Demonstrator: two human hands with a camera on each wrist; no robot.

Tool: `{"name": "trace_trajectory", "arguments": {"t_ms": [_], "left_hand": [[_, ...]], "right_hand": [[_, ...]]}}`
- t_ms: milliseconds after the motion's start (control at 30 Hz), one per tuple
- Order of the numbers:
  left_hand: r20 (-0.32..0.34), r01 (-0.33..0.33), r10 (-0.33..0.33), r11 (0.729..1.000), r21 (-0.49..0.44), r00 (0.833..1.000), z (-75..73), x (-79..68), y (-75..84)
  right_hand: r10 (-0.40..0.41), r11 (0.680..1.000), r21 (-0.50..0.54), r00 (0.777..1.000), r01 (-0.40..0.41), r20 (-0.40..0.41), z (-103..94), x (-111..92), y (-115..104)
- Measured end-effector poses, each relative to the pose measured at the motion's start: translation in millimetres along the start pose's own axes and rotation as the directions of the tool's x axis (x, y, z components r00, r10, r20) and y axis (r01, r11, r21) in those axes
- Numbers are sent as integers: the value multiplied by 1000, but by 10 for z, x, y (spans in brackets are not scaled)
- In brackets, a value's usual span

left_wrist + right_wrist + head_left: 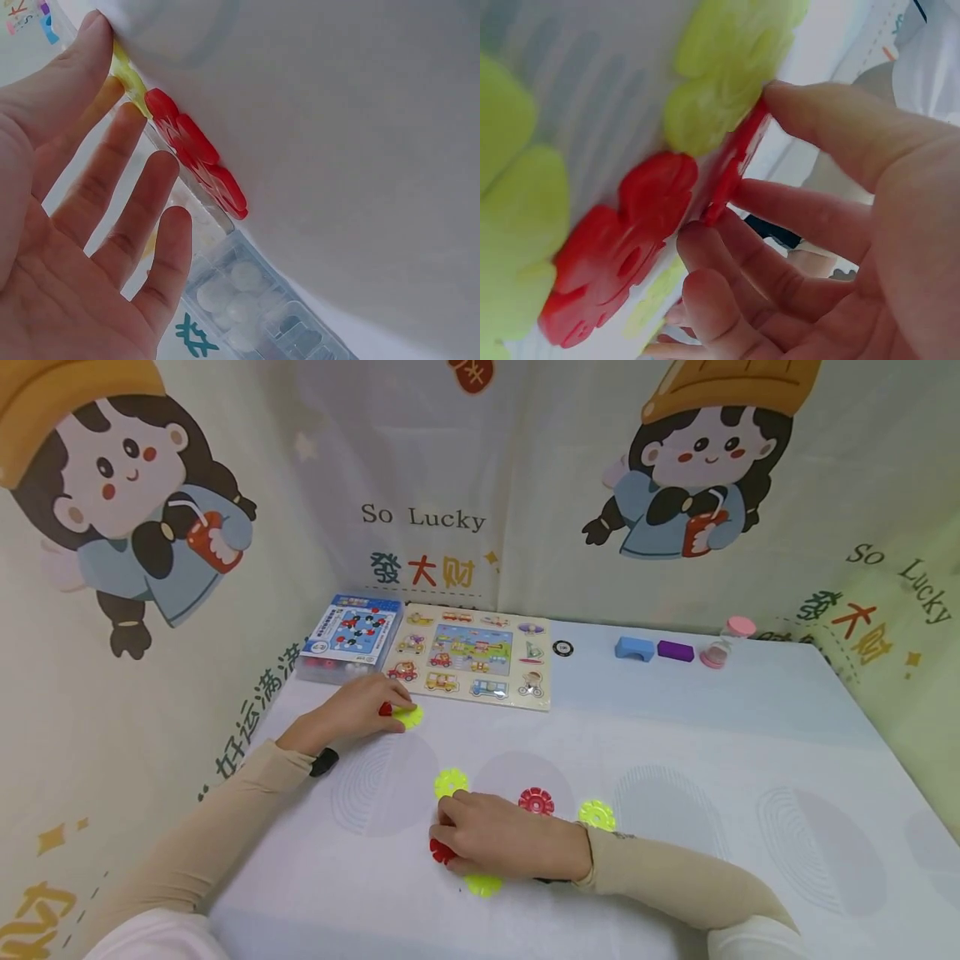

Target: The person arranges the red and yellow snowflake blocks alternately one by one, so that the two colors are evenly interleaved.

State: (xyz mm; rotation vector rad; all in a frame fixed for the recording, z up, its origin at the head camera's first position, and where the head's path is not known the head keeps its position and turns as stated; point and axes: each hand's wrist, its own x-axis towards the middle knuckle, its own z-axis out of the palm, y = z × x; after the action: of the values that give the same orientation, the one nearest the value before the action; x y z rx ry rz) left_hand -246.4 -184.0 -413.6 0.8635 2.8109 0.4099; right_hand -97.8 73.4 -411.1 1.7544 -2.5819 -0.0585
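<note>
My left hand [363, 706] is at the far left of the table, thumb and index finger at opposite edges of a yellow flower-shaped plastic disc [409, 717]. Close to that disc lies a red one [191, 142], partly hidden by the fingers in the head view. In front, my right hand [502, 837] pinches another red disc [739, 161] between thumb and fingers; it is tilted in the right wrist view. Around this hand lie yellow discs [452, 783], one partly under the hand [483, 885], a red disc [536, 802] and a further yellow disc [597, 815].
Behind the left hand lie a boxed kit [348, 639] and a wooden picture puzzle [468, 656]. Along the back stand a black-and-white round chip [562, 648], a blue arch block [634, 649], a purple block [676, 651] and a pink sand timer [727, 643]. Printed cloth walls surround the table.
</note>
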Motion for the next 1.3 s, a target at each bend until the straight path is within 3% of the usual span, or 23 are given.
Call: {"name": "trace_trajectory", "arguments": {"t_ms": [133, 267, 433, 567, 733, 1033, 1300], "left_hand": [[-5, -12, 12, 1000, 4, 1000, 4, -3, 4], [-15, -28, 28, 1000, 10, 999, 7, 8, 15], [-15, -47, 47, 999, 13, 999, 14, 31, 29], [-6, -44, 44, 999, 16, 999, 10, 40, 36], [-1, -25, 25, 1000, 8, 1000, -8, 50, 38], [12, 1, -1, 1000, 1, 1000, -17, 7, 53], [10, 6, -6, 1000, 1, 1000, -37, 6, 60]], "right_hand": [[23, 996, 82, 1000, -24, 12, -41, 36, 112], [118, 970, 211, 993, -116, 4, -73, 164, 463], [287, 918, 288, 958, -274, -1, -27, 395, 1027], [348, 889, 321, 938, -327, -8, 22, 578, 1271], [374, 891, 279, 927, -359, -1, 62, 722, 1308], [404, 890, 228, 915, -395, 11, 129, 785, 1251], [429, 859, 307, 903, -409, 0, 76, 666, 1189]]}}
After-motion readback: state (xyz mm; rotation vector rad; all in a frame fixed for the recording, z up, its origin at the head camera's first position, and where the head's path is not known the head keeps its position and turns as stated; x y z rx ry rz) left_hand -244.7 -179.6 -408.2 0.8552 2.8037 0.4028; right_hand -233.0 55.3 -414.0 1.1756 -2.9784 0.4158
